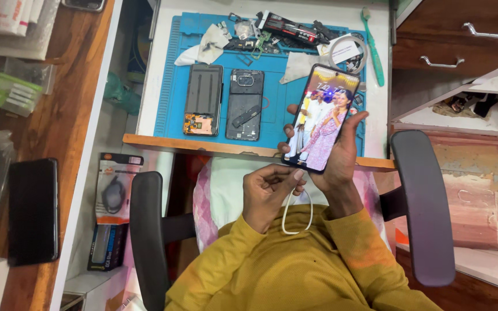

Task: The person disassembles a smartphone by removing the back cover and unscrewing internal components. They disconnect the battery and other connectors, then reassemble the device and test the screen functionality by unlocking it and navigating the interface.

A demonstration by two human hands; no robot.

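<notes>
Nearest the camera, two mustard-yellow sleeves led up to the hands. The left hand point(269, 193) was curled shut around a white cable point(293, 216), pinching its plug end at the bottom edge of the phone while the rest hung in a loop over the lap. The right hand point(341, 158) cradled a smartphone point(320, 118) from behind, fingers wrapped round its right edge and thumb at the left; the screen was lit with a photograph and the phone stood tilted above the near edge of the bench. Black chair armrests point(425, 207) flanked both sides.

Beyond lay a white workbench point(151, 92) with a wooden front lip, carrying a blue repair mat point(174, 109). On the mat lay a dismantled phone frame point(204, 99) and, just beside it, a back housing with camera opening point(245, 105). Further back sat a heap of small parts and tools point(272, 34), with a green toothbrush point(372, 43) at the right.

To the left stood a wooden counter point(59, 115) bearing a dark phone point(33, 210). To the right were wooden drawers with metal handles point(462, 40).
</notes>
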